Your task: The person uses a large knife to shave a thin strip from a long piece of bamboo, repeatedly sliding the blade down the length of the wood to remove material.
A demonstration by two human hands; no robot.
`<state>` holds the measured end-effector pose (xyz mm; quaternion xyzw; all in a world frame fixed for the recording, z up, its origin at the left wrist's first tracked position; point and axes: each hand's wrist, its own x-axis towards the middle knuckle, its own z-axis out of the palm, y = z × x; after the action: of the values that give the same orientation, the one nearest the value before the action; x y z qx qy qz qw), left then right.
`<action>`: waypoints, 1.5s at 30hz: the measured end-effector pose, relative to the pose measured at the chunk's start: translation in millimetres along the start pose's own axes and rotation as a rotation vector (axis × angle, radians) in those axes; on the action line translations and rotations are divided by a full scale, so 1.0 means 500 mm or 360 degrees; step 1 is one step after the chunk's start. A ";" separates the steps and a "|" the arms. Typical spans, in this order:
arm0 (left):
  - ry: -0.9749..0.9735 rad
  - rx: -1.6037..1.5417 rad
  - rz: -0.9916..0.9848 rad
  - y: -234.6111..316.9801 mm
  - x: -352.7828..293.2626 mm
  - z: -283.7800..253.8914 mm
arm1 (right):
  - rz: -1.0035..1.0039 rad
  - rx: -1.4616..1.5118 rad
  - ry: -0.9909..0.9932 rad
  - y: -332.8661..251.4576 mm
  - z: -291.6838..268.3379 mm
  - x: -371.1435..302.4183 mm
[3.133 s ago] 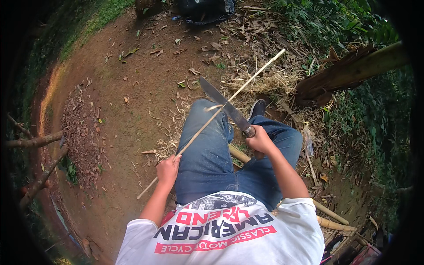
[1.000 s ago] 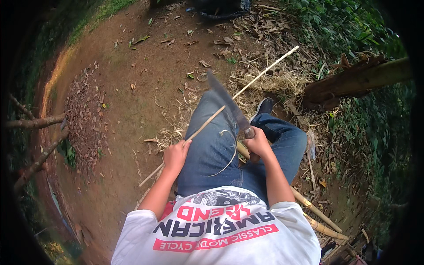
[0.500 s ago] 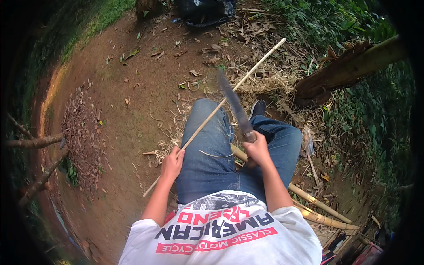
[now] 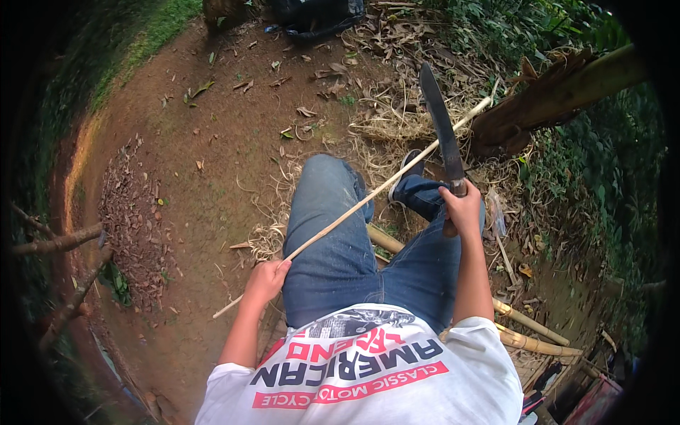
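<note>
I see my left hand (image 4: 265, 281) with its grip clamped on the thin pale stick (image 4: 368, 198), which slants across the left thigh of the jeans (image 4: 340, 248) toward the fallen trunk (image 4: 559, 92). My right hand (image 4: 464, 205) grips the machete (image 4: 440, 124) by its handle, blade raised above the stick. Pale shavings (image 4: 265, 237) litter the dirt ground (image 4: 212, 142).

The machete (image 4: 440, 127) in the right hand (image 4: 462, 207) has been drawn back off the thin bamboo strip (image 4: 368, 198); its blade, which earlier lay across the strip over the knee, now stands clear and points up and away. The right hand has shifted outward toward the right knee. The curled shaving seen hanging below the strip a moment ago is gone.
</note>
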<state>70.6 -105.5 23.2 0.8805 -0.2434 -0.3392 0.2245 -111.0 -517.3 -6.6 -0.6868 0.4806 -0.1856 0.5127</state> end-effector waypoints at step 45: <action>0.0401 0.0302 -0.0056 0.038 0.027 0.057 | -0.0068 -0.0329 -0.0572 0.072 0.171 -0.013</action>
<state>53.9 -134.6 8.1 0.9375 -0.2288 -0.2053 0.1631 -67.1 -467.1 -71.4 -0.7678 0.3832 -0.0208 0.5130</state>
